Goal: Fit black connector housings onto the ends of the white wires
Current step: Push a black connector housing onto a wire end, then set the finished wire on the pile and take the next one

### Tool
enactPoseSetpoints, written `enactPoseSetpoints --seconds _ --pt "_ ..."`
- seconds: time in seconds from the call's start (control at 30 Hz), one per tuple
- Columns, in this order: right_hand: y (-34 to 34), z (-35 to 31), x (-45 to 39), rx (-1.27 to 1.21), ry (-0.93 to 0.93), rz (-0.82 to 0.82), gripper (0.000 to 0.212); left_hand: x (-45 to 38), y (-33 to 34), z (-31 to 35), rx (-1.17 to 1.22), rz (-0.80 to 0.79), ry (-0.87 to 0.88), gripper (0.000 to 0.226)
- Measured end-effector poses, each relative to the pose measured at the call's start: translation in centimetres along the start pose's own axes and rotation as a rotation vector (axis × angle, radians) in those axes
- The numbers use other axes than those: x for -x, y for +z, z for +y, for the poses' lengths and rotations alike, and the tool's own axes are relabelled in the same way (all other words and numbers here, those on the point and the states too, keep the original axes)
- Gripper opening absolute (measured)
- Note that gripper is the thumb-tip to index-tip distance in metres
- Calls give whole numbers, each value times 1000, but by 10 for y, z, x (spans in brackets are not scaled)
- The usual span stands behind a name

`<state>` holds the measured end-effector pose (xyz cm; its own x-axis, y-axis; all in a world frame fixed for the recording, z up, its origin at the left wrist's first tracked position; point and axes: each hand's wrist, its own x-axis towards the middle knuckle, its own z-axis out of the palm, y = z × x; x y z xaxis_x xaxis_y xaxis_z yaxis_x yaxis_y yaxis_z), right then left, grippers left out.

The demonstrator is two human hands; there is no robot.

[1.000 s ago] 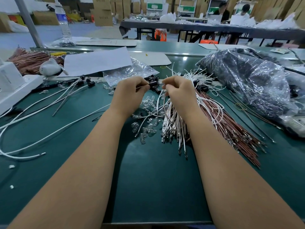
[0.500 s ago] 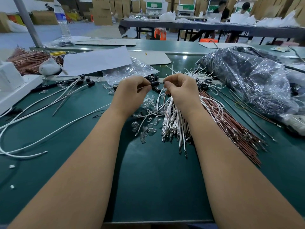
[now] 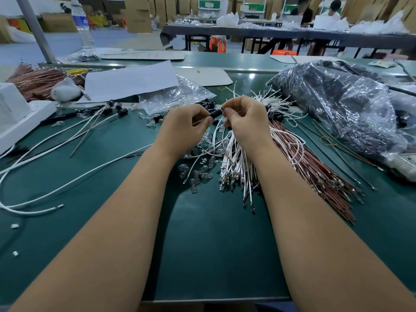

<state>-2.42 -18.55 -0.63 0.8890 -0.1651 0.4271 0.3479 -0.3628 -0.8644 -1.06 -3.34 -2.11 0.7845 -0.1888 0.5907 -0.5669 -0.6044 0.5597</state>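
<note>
A small black connector housing (image 3: 216, 113) is held between both hands above the green table. My right hand (image 3: 246, 118) pinches its right end with thumb and forefinger. My left hand (image 3: 185, 127) pinches a thin white wire (image 3: 198, 122) whose end meets the housing's left end. Below my right hand lies a bundle of white wires (image 3: 236, 163) with metal terminals. Loose black housings (image 3: 208, 104) are scattered just beyond my hands. Several long white wires with housings fitted (image 3: 117, 109) lie to the left.
A red-brown wire bundle (image 3: 315, 172) fans out to the right, beside a large plastic bag of dark parts (image 3: 337, 104). Small clear bulbs (image 3: 198, 174) lie under my left wrist. A white box (image 3: 15, 115), paper sheet (image 3: 130, 79) and clear bag (image 3: 175, 95) sit at left and back.
Both hands stay close together over the bundle. The black housing now shows plainly between the fingertips, with the wire end at it.
</note>
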Motion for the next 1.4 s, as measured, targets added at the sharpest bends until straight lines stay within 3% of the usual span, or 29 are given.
enactPoseSetpoints --seconds 0.47,0.73,0.87,1.07,1.4 --pt "0 2 -2 -35 -17 -16 27 0 2 3 116 -18 -41 9" --pt "-1 3 -2 -5 -31 17 13 1 2 4 275 -22 -101 15" --pt "-1 3 -2 22 -42 31 8 1 2 4 240 18 -72 15" --pt "1 0 2 -17 -10 29 22 0 1 4 230 51 -53 11" --pt "1 -4 7 26 -121 -3 14 -2 -1 6 163 27 -53 10"
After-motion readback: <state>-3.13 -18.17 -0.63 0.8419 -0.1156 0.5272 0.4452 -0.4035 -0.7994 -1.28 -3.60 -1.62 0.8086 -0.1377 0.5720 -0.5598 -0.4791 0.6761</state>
